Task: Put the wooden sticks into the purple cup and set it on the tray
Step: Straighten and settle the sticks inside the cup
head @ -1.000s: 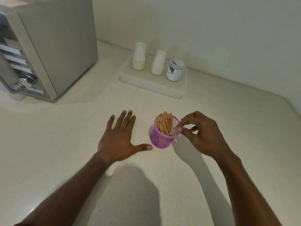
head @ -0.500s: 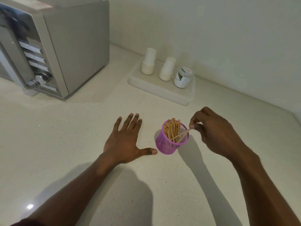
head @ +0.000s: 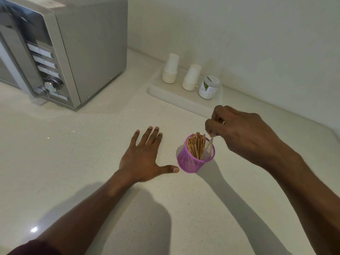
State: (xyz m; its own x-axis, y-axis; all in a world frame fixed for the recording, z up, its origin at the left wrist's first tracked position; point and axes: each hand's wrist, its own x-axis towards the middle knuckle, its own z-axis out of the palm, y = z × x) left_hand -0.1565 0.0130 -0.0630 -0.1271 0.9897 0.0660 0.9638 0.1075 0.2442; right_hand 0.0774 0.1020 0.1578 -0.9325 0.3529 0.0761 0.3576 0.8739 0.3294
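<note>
Sticks (head: pixel 197 147) fill purple cup (head: pixel 195 160); right hand (head: pixel 239 133) pinches one above.

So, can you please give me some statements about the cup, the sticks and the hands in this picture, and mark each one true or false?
1. The purple cup stands on the tray. False: it stands on the counter, apart from the tray.
2. The right hand pinches one wooden stick at the cup's rim. True.
3. The left hand grips the cup. False: it lies flat and open on the counter beside it.
4. Two stacks of white paper cups and a jar are on the tray. True.
5. The cup is empty. False: it holds many wooden sticks.
</note>
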